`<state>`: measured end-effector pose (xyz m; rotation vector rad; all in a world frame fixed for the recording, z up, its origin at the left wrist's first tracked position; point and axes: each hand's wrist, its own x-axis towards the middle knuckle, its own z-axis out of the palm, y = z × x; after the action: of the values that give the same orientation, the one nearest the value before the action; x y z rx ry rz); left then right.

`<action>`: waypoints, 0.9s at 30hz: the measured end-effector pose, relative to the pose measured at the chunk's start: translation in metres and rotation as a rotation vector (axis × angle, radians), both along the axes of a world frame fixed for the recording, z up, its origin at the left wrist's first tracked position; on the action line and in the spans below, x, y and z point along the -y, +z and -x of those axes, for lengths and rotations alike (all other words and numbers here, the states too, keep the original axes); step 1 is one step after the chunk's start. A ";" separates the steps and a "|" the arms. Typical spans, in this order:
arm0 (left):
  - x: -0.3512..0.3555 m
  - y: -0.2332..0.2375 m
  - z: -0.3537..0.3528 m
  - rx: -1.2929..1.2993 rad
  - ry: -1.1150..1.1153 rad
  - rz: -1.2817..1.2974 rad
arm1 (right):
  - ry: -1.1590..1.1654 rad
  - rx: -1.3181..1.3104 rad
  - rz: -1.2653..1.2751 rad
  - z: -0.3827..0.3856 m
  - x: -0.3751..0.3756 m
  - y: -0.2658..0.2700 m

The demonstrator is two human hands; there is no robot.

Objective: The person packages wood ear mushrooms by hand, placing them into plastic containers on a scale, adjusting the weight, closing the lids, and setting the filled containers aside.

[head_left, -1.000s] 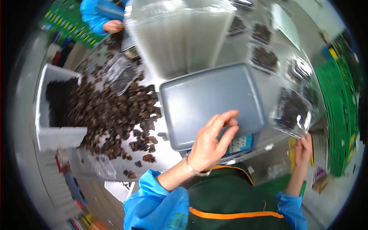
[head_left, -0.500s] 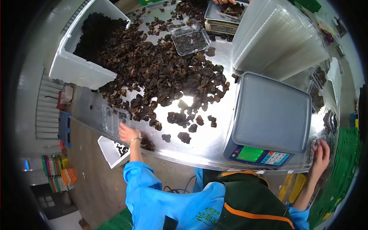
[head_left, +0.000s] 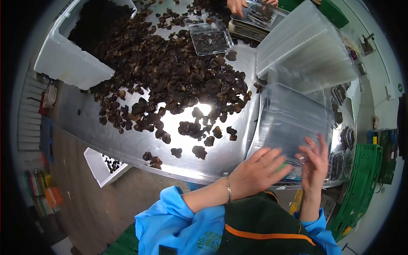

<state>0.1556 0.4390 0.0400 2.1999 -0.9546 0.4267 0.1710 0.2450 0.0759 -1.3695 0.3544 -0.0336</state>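
Note:
My left hand (head_left: 257,172), a bracelet at its wrist, reaches over the front edge of the scale (head_left: 293,174) with its fingers stretched out. Just right of it, my right hand (head_left: 314,163) is raised, thumb and fingers spread, with a small shiny patch by the thumb. A clear plastic box (head_left: 297,114), smeared by motion, lies over the scale's grey platform beyond both hands; contact with the fingers is unclear. Left of the scale, dark brown wrinkled pieces (head_left: 170,76) are heaped on the metal table (head_left: 89,123).
A white foam box (head_left: 72,63) of dark pieces stands back left. Stacked clear trays (head_left: 301,46) rise behind the scale. Another person's hands (head_left: 238,6) hold a box over a second scale (head_left: 248,32). Filled boxes (head_left: 340,148) lie right; a white bin (head_left: 104,168) sits below the table.
My left hand has moved right from the clear box at the table's left, where that box no longer lies. My right hand has moved inward to the scale. A blurred clear box now shows over it.

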 end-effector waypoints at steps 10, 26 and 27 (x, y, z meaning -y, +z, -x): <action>-0.151 -0.172 0.008 -0.315 0.565 -0.518 | -0.366 -0.249 0.256 0.014 0.116 -0.070; -0.247 -0.148 -0.037 -0.548 0.934 -0.052 | -0.209 -0.457 0.357 -0.008 0.092 -0.064; -0.252 -0.146 -0.036 -0.496 0.962 -0.059 | -0.207 -0.408 0.740 0.001 0.126 -0.075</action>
<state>0.1914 0.6908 -0.1062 2.5235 0.4019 0.2369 0.1701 0.1189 0.0010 -2.0702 0.8871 -0.0609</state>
